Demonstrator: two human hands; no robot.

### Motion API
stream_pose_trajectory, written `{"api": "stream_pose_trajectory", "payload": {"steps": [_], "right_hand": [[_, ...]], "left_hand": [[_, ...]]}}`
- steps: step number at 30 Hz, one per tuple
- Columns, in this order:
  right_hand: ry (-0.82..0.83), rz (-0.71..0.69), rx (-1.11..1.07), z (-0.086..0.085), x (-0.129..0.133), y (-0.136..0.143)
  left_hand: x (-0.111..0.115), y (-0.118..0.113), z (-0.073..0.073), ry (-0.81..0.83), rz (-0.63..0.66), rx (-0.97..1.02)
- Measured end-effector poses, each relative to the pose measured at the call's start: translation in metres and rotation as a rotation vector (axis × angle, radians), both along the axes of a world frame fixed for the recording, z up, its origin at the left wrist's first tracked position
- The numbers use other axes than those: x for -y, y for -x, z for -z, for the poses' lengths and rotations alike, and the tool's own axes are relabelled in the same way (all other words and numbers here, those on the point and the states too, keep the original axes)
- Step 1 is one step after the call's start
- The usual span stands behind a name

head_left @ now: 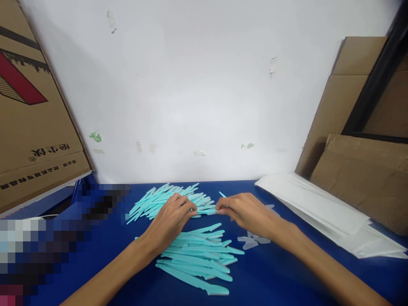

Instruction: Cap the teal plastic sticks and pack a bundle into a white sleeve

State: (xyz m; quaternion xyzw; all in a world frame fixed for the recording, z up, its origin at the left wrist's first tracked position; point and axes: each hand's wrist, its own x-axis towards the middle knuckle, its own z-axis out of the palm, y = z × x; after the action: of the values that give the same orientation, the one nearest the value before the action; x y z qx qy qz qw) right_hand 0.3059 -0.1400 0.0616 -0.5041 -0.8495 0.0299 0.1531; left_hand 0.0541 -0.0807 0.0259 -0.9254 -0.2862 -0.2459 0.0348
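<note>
Between my two hands a turquoise stick (206, 211) lies level, just above the blue table. My left hand (179, 209) pinches its left end, and my right hand (234, 207) has closed fingertips on its right end. Behind my left hand spreads a pile of turquoise sticks (149, 203). A second pile of turquoise razor-shaped sticks (197, 258) lies nearer, below my hands. Several small clear plastic caps (250, 241) rest beside my right wrist. Another turquoise tip (222, 194) shows just behind my right fingers.
White sheets or bags (321, 208) are stacked at the right of the blue table (267, 280). Cardboard boxes stand at the left (38, 110) and right (363, 178). A white wall (204, 85) rises behind the table. The lower left area is pixelated.
</note>
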Motion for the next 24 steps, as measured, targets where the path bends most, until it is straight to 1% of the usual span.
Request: {"api": "stream_pose_trajectory", "payload": {"steps": [7, 13, 16, 19, 22, 24], "right_hand": [[-0.074, -0.052, -0.136, 0.011, -0.002, 0.006], [-0.109, -0.040, -0.160, 0.011, -0.002, 0.005], [-0.122, -0.031, -0.126, 0.012, -0.002, 0.005], [-0.134, -0.037, -0.006, 0.009, -0.001, 0.003], [-0.143, -0.022, 0.108, 0.001, 0.001, -0.003], [-0.125, 0.022, 0.118, -0.007, 0.004, -0.009]], "left_hand": [[0.004, 0.001, 0.000, 0.131, -0.063, 0.040], [0.006, -0.001, 0.002, 0.136, -0.049, 0.104], [0.006, -0.002, 0.002, 0.144, -0.037, 0.116], [0.004, -0.001, 0.001, 0.119, -0.013, 0.080], [-0.003, 0.004, 0.002, 0.073, -0.065, 0.049], [-0.010, 0.009, 0.005, 0.061, -0.103, 0.035]]}}
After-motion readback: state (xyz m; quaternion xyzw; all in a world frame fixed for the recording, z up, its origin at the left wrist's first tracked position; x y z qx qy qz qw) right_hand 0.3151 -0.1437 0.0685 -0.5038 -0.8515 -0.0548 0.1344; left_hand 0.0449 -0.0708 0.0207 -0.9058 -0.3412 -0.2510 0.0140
